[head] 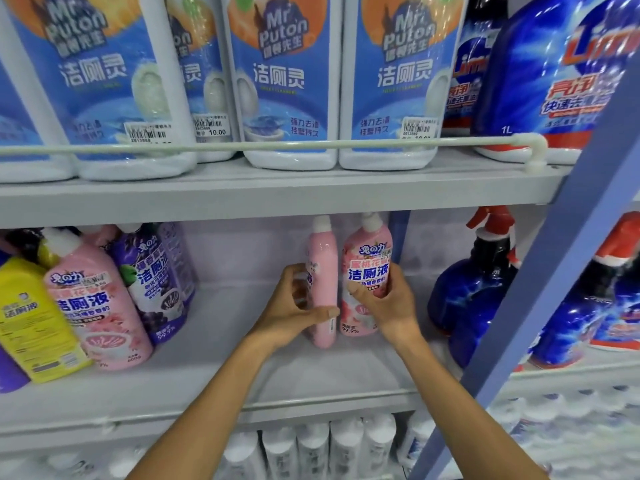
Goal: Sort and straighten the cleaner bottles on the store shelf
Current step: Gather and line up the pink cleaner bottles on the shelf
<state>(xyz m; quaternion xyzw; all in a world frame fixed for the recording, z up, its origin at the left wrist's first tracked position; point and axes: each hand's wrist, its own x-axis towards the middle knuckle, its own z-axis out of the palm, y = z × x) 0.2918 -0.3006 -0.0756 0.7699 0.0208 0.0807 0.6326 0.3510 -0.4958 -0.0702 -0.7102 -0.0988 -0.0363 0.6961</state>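
Shows two pink cleaner btls upright, side by side, toward back of middle shelf (225,368). Holds side-on pink bottle (323,268) with left hand (292,308), label-front pink bottle (367,268) with right hand (389,306) — both grips closed, fingers curled round. Prob. best: twist left one till label faces fwd, base flat.

Left hand (294,308): curled round the sideways pink bottle (323,268), thumb across its front.
Right hand (389,306): curled round the front-facing pink bottle (367,268).
Left arm (207,393), right arm (450,393): bare, stretched forward.
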